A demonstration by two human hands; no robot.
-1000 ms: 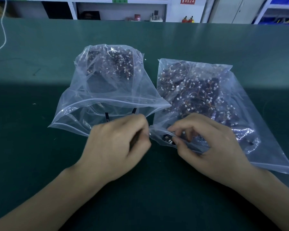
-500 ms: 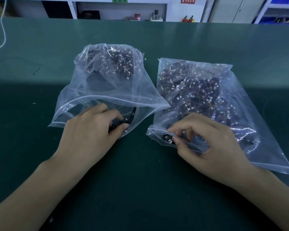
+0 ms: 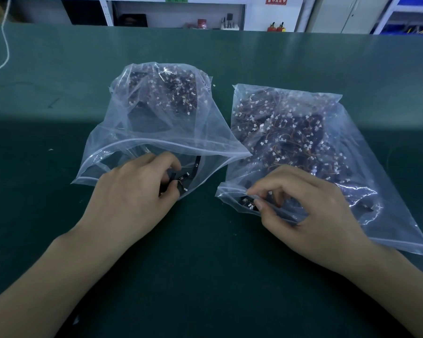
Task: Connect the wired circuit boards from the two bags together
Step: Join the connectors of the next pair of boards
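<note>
Both hands pinch small boards: left hand (image 3: 132,191) inside the left bag (image 3: 156,132), right hand (image 3: 303,211) at the right bag (image 3: 315,142); details blurred by plastic.

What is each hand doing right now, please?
Left hand: inside the left bag, fingers curled on a wired circuit board.
Right hand: pinching the right bag at its mouth.

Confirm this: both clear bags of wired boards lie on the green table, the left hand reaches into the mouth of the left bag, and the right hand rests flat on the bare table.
One detail is wrong. In the head view the right hand is not flat on the table; it pinches the mouth edge of the right bag. The left hand does reach into the left bag, fingers on a small board.
</note>
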